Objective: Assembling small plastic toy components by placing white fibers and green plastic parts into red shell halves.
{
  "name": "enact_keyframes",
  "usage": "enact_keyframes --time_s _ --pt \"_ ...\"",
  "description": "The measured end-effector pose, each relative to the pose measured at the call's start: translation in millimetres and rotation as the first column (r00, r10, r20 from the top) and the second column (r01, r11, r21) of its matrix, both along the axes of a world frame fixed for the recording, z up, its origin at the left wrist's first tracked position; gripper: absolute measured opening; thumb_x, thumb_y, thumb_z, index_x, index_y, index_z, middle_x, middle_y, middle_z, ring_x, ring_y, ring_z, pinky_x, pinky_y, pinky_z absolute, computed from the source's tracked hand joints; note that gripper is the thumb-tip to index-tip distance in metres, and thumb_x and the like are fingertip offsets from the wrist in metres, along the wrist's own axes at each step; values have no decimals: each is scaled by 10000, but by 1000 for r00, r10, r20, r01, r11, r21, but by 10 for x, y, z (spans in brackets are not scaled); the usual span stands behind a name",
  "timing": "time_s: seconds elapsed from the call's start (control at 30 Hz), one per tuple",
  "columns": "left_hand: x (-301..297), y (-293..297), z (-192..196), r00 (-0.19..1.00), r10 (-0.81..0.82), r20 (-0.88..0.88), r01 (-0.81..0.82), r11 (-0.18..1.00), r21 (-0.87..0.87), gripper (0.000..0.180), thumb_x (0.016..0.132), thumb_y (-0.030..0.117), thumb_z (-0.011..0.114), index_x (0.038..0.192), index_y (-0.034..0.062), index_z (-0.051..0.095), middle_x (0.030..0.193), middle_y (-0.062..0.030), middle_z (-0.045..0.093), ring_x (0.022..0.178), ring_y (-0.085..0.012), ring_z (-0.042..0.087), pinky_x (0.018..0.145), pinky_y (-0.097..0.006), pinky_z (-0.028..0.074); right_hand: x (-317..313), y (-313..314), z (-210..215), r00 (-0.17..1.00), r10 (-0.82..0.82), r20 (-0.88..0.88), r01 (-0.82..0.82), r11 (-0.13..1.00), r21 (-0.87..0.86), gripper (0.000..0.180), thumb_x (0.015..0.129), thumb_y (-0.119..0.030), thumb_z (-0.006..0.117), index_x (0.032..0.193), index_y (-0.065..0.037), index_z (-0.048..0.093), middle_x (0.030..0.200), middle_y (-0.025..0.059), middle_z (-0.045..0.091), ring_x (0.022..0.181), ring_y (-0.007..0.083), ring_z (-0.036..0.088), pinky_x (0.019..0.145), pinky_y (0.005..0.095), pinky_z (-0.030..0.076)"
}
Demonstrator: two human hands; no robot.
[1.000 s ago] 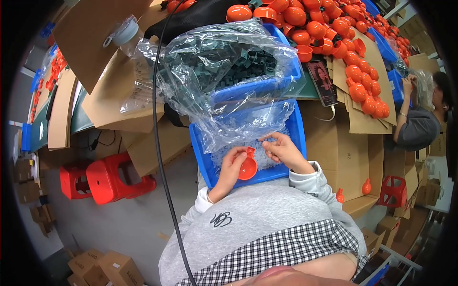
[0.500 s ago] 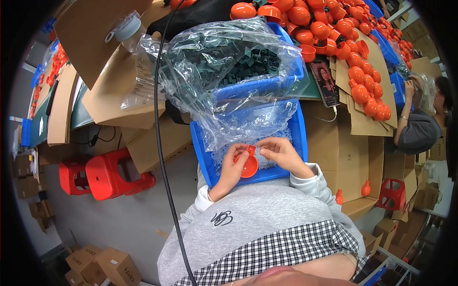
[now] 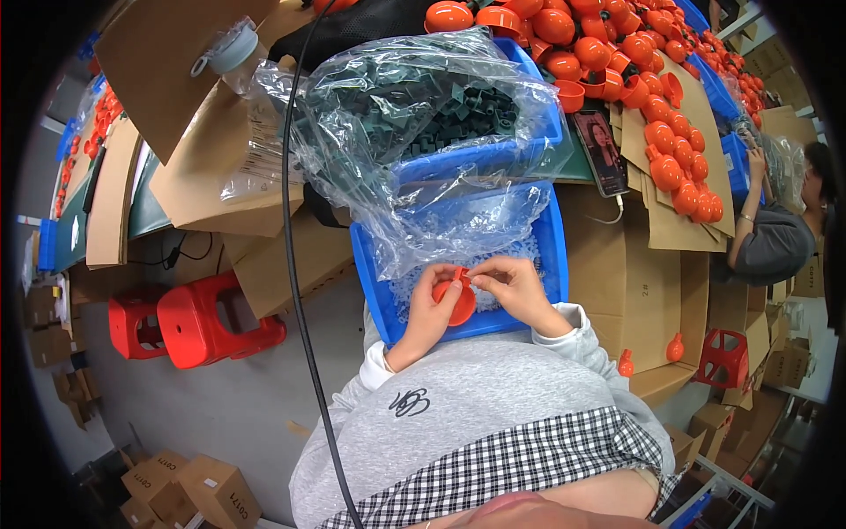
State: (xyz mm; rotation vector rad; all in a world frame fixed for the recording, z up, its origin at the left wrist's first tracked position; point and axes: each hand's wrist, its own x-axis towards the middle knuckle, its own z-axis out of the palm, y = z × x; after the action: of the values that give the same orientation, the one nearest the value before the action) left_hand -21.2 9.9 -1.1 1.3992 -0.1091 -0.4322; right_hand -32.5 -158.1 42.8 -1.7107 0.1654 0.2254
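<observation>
My left hand (image 3: 426,310) is closed around an orange-red round plastic cup (image 3: 457,310) with a short neck, its hollow side turned up. The fingers of my right hand (image 3: 520,293) are pinched together right at the cup's neck; whatever small thing lies between them is hidden. Both hands are over the near part of a blue tray (image 3: 554,247), which rests against my body. Small translucent pieces (image 3: 522,253) fill the tray's bottom, and a clear plastic bag (image 3: 414,231) droops over its far side.
Beyond the tray stands a blue bin (image 3: 458,163) of dark green plastic parts. Many orange-red round pieces (image 3: 592,55) are heaped at far right, near a phone (image 3: 601,154). A black cable (image 3: 295,264) hangs across the left. An open cardboard box (image 3: 648,309) stands at right; a co-worker (image 3: 775,238) sits beyond.
My right hand has moved slightly left, bringing its fingertips from just beside the cup's neck onto it. My left hand keeps its hold, with the cup turned a little.
</observation>
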Motion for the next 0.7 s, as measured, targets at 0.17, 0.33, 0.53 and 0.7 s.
enact_keyframes --time_s 0.17,0.33,0.53,0.7 --pt "0 3 32 1000 0 -8 0 1000 -22 249 875 73 545 1097 -28 492 1017 -108 595 940 -144 571 824 -256 449 6 0 12 995 46 85 -35 992 -119 111 789 -35 670 895 -7 686 887 77 616 795 136 606 682 235 491" --pt "4 9 23 1000 2 6 -3 1000 1 247 873 71 552 1092 -27 495 1018 -106 595 938 -142 571 823 -255 449 11 18 36 992 50 114 -32 987 -155 120 778 -32 678 896 -10 687 885 77 615 780 140 607 683 243 496" --pt "1 7 27 1000 5 -5 -5 1000 -5 238 872 66 550 1087 -24 500 1019 -101 594 935 -139 569 823 -253 447 5 31 42 989 57 136 -29 979 -201 125 768 -25 681 892 -16 689 885 84 615 775 154 615 687 249 500" --pt "3 2 50 1000 9 -4 -9 1000 -21 227 863 59 553 1070 -24 510 1001 -102 600 926 -146 574 816 -258 450 14 66 18 988 60 143 -27 975 -218 116 764 -21 682 879 -8 679 897 89 615 777 160 623 684 247 504"
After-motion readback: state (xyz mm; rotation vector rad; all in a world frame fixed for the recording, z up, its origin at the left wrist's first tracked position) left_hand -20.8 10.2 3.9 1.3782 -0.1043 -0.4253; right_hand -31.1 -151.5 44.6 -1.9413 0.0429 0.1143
